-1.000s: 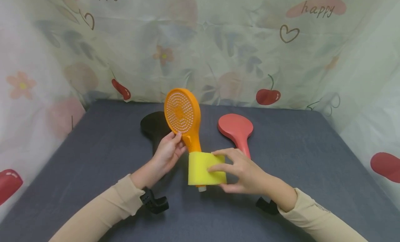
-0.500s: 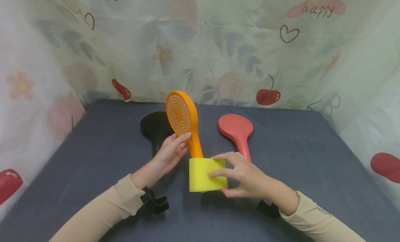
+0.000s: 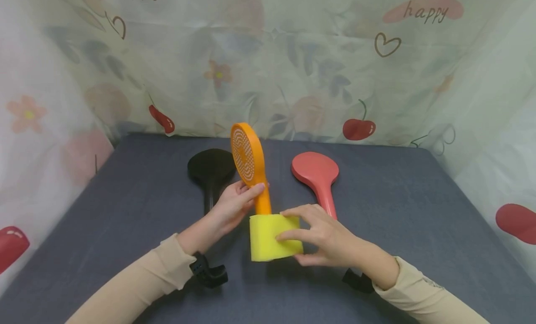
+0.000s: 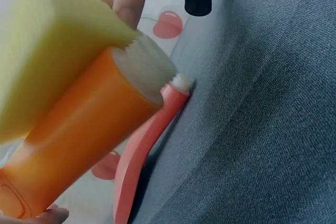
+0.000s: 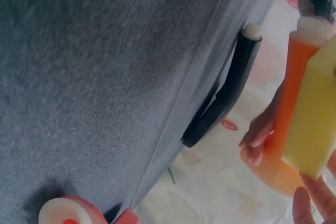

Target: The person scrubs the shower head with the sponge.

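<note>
An orange shower head [image 3: 254, 161] stands upright above the table, its dotted spray face turned left. My left hand [image 3: 232, 204] grips it at the neck, thumb across the front. My right hand [image 3: 324, 236] pinches a thick yellow sponge [image 3: 268, 245] by its right side, fingers spread over the top, front and bottom. The sponge lies against the lower handle and hides it in the head view. From the left wrist, the orange handle [image 4: 89, 119] shows alongside the sponge [image 4: 58, 40], with its white threaded end [image 4: 144, 66] sticking out past it.
A black shower head [image 3: 211, 168] lies on the dark grey table [image 3: 389, 194] behind my left hand, and a pink one [image 3: 315, 168] behind my right. Patterned cloth [image 3: 276, 73] encloses the back and sides. Black wrist mounts [image 3: 209, 274] hang under both wrists.
The orange shower head has turned further edge-on and sunk a little. The sponge has moved down over the handle's white end. My left thumb has shifted right, across the neck.
</note>
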### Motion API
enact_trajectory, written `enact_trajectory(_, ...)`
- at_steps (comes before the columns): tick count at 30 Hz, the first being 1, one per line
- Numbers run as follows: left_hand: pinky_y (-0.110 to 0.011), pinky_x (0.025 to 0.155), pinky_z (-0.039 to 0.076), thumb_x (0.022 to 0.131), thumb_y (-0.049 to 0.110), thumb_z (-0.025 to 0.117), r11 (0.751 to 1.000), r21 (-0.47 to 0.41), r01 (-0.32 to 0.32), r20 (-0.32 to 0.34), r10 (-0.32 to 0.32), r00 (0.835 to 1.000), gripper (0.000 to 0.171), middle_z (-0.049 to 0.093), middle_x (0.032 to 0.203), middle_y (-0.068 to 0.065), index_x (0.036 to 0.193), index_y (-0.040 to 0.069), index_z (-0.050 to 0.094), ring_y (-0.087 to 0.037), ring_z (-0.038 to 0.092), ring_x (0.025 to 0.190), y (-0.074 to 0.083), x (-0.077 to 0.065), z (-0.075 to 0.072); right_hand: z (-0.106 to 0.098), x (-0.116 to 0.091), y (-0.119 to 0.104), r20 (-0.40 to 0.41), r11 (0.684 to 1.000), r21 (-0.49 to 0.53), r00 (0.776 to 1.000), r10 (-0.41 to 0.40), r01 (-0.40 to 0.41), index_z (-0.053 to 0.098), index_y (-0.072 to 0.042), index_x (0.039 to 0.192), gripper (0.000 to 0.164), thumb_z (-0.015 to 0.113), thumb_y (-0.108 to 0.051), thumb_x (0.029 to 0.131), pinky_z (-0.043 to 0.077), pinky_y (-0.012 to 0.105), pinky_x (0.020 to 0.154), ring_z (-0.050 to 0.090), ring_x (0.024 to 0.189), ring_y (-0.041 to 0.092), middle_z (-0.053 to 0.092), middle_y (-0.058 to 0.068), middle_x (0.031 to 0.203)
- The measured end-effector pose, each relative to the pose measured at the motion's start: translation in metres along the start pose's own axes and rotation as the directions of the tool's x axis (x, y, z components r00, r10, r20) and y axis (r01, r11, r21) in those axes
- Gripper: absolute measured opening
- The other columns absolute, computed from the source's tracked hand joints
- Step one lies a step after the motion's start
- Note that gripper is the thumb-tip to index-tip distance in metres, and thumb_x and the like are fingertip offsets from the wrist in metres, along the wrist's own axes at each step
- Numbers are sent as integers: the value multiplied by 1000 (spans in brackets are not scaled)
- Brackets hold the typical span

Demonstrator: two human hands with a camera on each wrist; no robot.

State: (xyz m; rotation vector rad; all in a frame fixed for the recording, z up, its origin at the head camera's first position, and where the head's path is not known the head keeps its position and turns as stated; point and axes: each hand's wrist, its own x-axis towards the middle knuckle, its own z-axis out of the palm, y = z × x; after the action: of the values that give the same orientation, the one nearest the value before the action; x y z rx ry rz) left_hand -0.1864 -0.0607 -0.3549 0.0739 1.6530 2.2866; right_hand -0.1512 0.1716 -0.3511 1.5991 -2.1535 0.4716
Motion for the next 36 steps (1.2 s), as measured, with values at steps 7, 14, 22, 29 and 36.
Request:
enact_trajectory(7, -17, 75, 46, 95, 11, 51, 999, 44, 25, 11, -26, 1000, 38, 51, 93, 3, 128, -3, 39, -9, 49, 82, 3, -3, 3, -2, 1, 8, -25, 994, -36, 995, 99, -100, 64, -24, 107, 48, 80, -19, 63, 48, 37, 82, 50, 112, 22, 54, 11, 122)
enact_trajectory(14, -15, 77, 47, 96, 11, 48, 999, 38, 16, 13, -16, 1000, 41, 54, 96, 1, 131, -9, 38, -6, 52, 82, 5, -5, 3, -1, 2, 7, -48, 993, -20, 992, 113, -114, 64, -23, 107, 47, 79, -18, 63, 49, 39, 83, 51, 111, 24, 54, 14, 121)
enact_trajectory(22, -24, 93, 50, 98, 16, 46, 998, 50, -43, 35, 42, 999, 45, 57, 105, 1, 135, -8, 36, -7, 59, 92, 2, -5, -1, -1, 1, -1, -2, 1000, -4, 1000, 2, -2, 63, -24, 108, 47, 79, -20, 63, 48, 37, 84, 51, 110, 22, 53, 12, 121)
enact_trajectory(29, -22, 89, 52, 98, 21, 44, 997, 12, -79, 81, 78, 994, 47, 58, 102, 4, 135, -5, 33, -7, 60, 95, 2, -4, -3, -1, 1, -4, 10, 1000, -11, 1000, -26, 27, 63, -25, 109, 48, 79, -21, 64, 47, 37, 85, 50, 109, 21, 53, 10, 122)
enact_trajectory(36, -16, 78, 47, 100, 20, 41, 998, -16, -60, 104, 62, 993, 40, 53, 94, 5, 132, -3, 34, -7, 52, 83, -1, -6, -3, -3, 2, 4, -46, 990, -32, 990, 136, -138, 65, -23, 106, 47, 79, -17, 62, 49, 39, 82, 50, 110, 24, 53, 13, 121)
